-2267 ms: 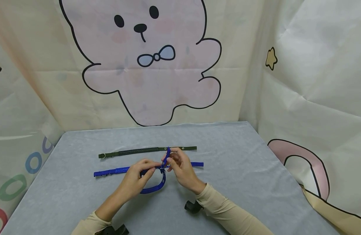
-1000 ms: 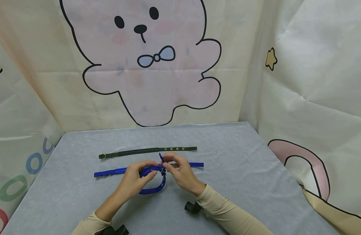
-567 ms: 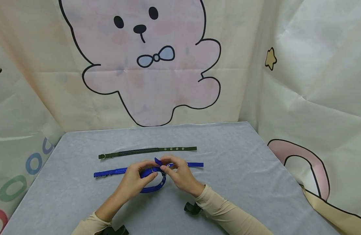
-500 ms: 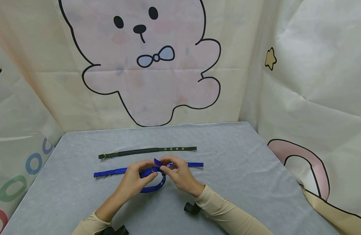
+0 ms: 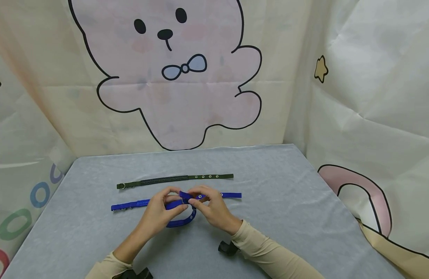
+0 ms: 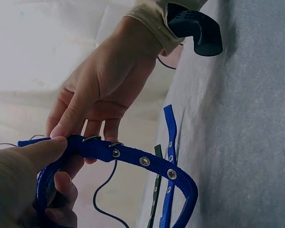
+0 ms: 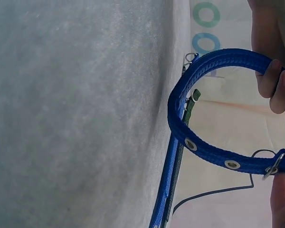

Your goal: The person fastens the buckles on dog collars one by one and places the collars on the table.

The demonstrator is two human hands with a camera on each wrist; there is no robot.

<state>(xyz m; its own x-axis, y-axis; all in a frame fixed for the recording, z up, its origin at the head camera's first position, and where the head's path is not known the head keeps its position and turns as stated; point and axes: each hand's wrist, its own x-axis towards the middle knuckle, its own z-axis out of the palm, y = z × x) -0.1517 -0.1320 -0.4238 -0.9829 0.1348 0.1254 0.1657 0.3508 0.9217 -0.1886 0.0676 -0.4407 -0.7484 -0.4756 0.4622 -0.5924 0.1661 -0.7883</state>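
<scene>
A blue pet collar point(image 5: 182, 223) with metal eyelets is bent into a loop above the table. My left hand point(image 5: 157, 214) pinches its padded band between thumb and fingers. At the buckle, my right hand point(image 5: 214, 209) pinches the collar, and a short strap end sticks up between both hands. In the left wrist view, the collar point(image 6: 128, 154) shows a metal buckle and ring under the right hand's fingertips. The right wrist view shows the round loop of the collar point(image 7: 175, 107); the buckle lies by the right thumb. Fingers partly hide the strap's path through the buckle.
A second blue collar point(image 5: 130, 204) lies flat on the grey cloth-covered table point(image 5: 287, 217), just behind the hands. Farther back lies a dark green collar point(image 5: 165, 179), stretched out straight. Printed curtains point(image 5: 367, 97) stand around the table.
The strap end, upright near the right fingers earlier, has come down and over to the left above the buckle. The right hand has shifted slightly left; the left hand keeps its hold.
</scene>
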